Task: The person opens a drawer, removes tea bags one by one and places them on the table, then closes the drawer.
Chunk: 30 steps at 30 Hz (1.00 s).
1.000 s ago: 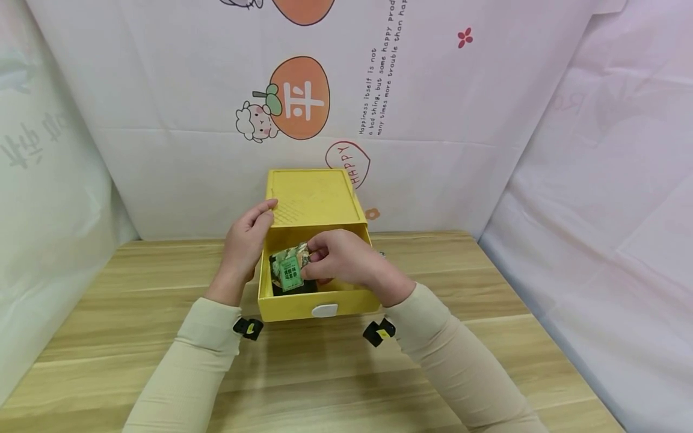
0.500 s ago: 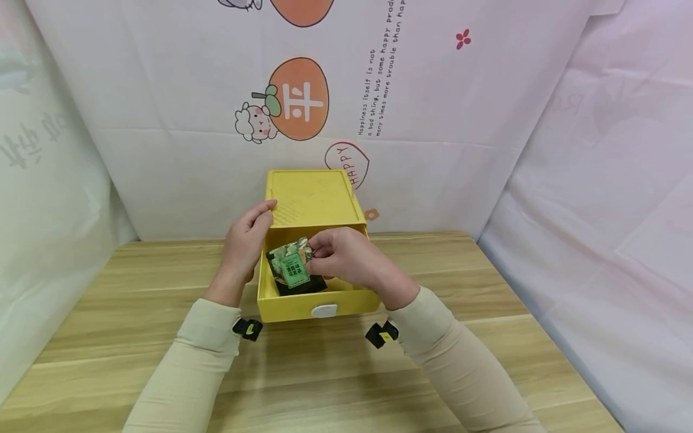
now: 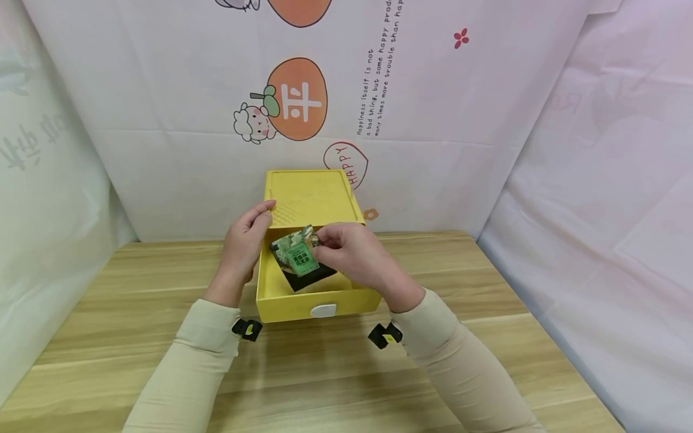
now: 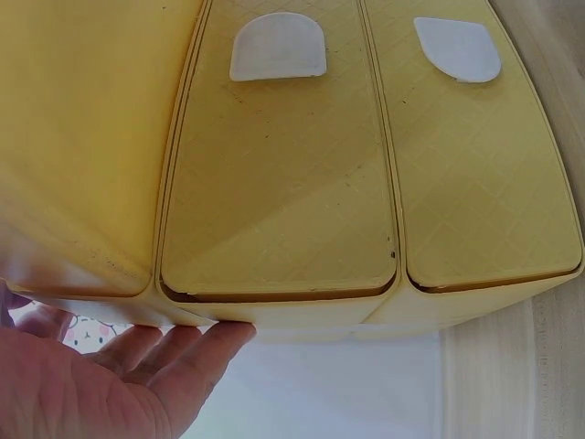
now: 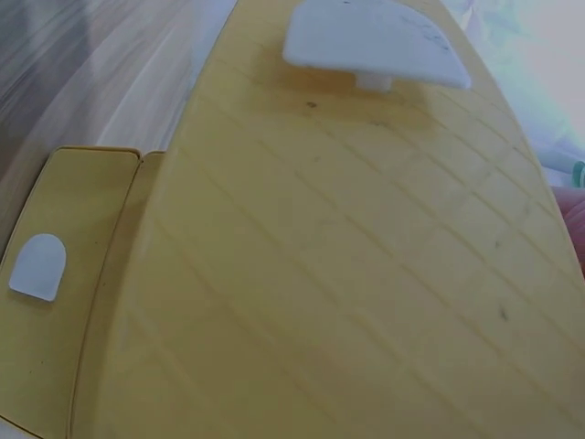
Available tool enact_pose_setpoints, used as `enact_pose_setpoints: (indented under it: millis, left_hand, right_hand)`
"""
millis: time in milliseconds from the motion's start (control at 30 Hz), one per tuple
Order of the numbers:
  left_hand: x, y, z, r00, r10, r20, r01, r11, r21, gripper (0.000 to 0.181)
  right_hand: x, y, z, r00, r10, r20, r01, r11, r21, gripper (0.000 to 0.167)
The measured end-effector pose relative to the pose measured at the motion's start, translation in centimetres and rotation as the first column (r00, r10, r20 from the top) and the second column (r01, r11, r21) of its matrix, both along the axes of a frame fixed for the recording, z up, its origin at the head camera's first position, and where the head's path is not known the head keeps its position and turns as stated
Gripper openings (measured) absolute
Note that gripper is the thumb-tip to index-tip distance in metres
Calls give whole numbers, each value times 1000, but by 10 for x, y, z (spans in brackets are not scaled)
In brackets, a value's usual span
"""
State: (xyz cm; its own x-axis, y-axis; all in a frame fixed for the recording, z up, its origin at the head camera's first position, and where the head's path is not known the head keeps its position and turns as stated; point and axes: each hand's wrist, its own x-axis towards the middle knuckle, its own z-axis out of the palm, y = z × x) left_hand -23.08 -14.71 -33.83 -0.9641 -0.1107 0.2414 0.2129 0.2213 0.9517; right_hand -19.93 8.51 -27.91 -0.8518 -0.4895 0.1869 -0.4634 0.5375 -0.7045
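A yellow drawer cabinet (image 3: 314,195) stands at the back of the table, its top drawer (image 3: 319,305) pulled out. My right hand (image 3: 354,252) pinches a tea sachet (image 3: 303,260), green and black with a green label, by its upper right edge. The sachet hangs tilted over the drawer's inside. My left hand (image 3: 246,240) rests against the cabinet's left side near the top; in the left wrist view the fingers (image 4: 196,366) lie fairly straight along that side wall. In the right wrist view the drawer front hides nearly all of the right hand.
Two lower drawers with white tabs (image 4: 279,48) are shut below the pulled-out one. A printed white cloth (image 3: 433,108) hangs behind the cabinet, with more white cloth at both sides. The wooden table (image 3: 314,385) extends in front and to either side.
My right hand has lifted the tea sachet slightly up and to the right, and it now tilts more, showing its black lower part. The left hand stays at the cabinet's side.
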Motion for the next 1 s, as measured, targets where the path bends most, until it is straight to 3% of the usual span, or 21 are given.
enact_pose_setpoints:
  millis: [567, 1000]
  left_hand:
    - [-3, 2, -1, 1000, 16, -7, -16, 1000, 19, 47]
    - [-2, 2, -1, 1000, 27, 0, -27, 1000, 7, 47]
  right_hand:
    - [-2, 15, 10, 997, -73, -38, 68, 989, -135, 18]
    - [-9, 35, 16, 988, -155, -20, 145, 957, -253, 22]
